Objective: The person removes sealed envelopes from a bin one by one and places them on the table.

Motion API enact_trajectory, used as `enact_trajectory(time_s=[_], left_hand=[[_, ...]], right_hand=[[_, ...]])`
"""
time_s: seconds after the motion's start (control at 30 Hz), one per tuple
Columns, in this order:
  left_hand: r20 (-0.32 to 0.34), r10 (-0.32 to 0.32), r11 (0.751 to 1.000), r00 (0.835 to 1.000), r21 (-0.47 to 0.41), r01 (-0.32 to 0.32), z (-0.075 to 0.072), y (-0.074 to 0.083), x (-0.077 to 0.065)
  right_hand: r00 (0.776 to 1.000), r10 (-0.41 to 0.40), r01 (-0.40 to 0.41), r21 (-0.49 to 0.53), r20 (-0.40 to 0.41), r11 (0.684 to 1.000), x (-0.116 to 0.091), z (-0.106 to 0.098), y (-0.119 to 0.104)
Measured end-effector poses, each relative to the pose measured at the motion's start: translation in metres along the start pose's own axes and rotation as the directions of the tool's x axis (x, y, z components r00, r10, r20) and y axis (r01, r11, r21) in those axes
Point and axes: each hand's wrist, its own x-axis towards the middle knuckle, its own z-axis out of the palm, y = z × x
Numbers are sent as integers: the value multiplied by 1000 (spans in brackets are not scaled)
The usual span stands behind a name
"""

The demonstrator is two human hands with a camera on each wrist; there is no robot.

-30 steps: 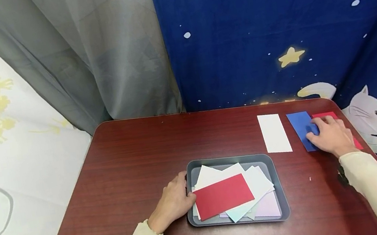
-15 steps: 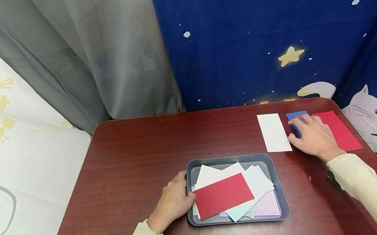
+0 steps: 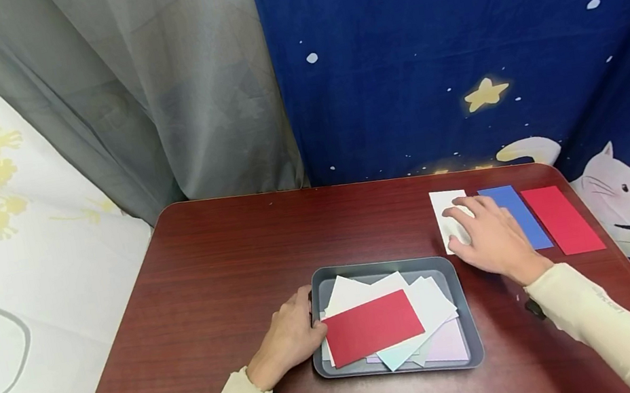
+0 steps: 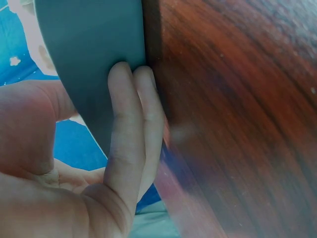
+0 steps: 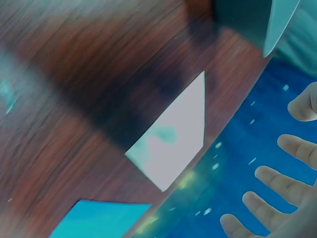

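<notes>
My left hand point(image 3: 287, 333) grips the left side of a grey tray point(image 3: 471, 336); in the left wrist view two fingers point(image 4: 126, 119) lie along its outer wall point(image 4: 94, 44), with the thumb on the other side of the rim. Inside the tray, a red card point(image 3: 373, 328) lies on top of several white and pale cards point(image 3: 431, 305). My right hand point(image 3: 491, 237) is over a white card point(image 3: 442, 200) on the table. In the right wrist view its fingers are spread and apart from that white card point(image 5: 173, 134), holding nothing.
Right of the white card lie a blue card point(image 3: 518, 212) and a second red card point(image 3: 562, 219), near the right edge of the brown table point(image 3: 227, 265). A grey curtain point(image 3: 213, 102) and a blue star-patterned curtain point(image 3: 394, 74) hang behind the table.
My right hand has moved left, from the blue and red cards to above the white card, uncovering both. The left hand and tray have stayed in place.
</notes>
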Motion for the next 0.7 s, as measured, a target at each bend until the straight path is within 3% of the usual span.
enact_trajectory(time_s=[0.3,0.7], left_hand=[[1,-7,1000,1000,2,7,0,1,1],[3,-6,1000,1000,2,6,0,1,0]], right_hand=[[990,-136,136,-5,-29,991,2,-1,-38],[961,-274,275,36,-29,961,-7,-4,-83]])
